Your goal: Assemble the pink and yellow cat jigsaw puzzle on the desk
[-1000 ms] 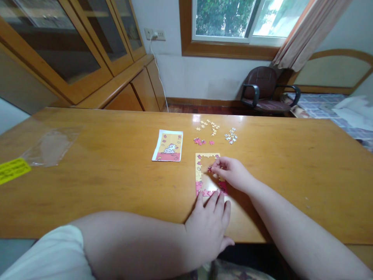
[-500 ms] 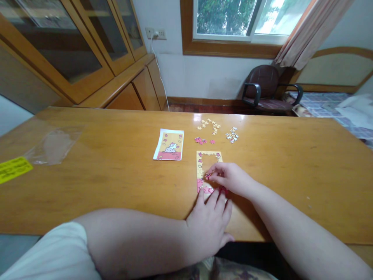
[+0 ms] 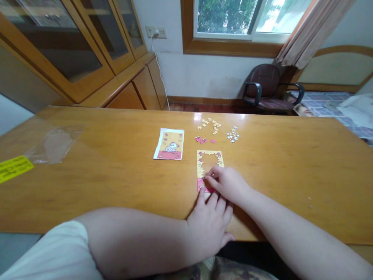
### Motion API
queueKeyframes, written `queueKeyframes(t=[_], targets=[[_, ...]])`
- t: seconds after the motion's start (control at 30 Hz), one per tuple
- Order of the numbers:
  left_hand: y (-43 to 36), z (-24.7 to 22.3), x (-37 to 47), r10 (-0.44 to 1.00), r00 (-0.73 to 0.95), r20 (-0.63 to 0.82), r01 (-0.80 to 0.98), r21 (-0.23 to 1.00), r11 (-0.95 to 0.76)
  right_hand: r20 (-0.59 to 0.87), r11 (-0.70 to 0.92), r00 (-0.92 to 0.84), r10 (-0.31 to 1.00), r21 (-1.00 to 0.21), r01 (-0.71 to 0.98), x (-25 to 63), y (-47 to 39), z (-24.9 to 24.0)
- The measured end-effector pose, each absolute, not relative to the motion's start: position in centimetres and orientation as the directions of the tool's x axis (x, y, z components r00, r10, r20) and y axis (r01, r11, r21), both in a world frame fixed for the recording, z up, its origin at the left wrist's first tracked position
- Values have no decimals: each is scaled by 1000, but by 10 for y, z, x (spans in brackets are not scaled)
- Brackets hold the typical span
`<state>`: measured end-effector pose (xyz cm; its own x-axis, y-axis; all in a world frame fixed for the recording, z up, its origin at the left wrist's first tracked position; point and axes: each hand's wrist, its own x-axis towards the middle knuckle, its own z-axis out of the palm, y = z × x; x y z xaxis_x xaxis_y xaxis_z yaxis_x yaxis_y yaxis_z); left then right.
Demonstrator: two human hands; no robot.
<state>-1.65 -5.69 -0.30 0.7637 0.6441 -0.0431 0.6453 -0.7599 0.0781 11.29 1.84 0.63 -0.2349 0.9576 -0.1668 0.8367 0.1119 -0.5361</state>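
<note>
A partly assembled puzzle (image 3: 199,171) lies on the wooden table, its yellow and pink border joined around an open middle. My left hand (image 3: 208,219) lies flat with spread fingers, the fingertips on the puzzle's bottom edge. Above the lower part of the puzzle, my right hand (image 3: 229,182) pinches a small puzzle piece (image 3: 204,177) at the inner left side. Beyond the puzzle are pink pieces (image 3: 199,140), yellow pieces (image 3: 215,125) and a pile of whitish pieces (image 3: 232,135). A picture card (image 3: 169,144) with a white animal lies left of them.
A clear plastic bag (image 3: 55,146) and a yellow label (image 3: 16,168) lie at the left of the table (image 3: 116,175). Beyond the table's far edge are a cabinet (image 3: 128,93) and an office chair (image 3: 264,87).
My right hand has moved slightly down and left, bringing its pinched fingertips to the puzzle's inner left side. My left hand stays in place.
</note>
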Motion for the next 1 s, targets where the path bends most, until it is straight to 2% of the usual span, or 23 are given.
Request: queueKeyframes(t=[0.43,1.0], targets=[[-57,-2,-16,645,763,-49,646,89,-758,-227,98,-210,951,-424,900,119,25,3],[-57,-4,-16,643,764,-49,645,81,-760,-200,163,-237,951,-326,931,128,27,18]])
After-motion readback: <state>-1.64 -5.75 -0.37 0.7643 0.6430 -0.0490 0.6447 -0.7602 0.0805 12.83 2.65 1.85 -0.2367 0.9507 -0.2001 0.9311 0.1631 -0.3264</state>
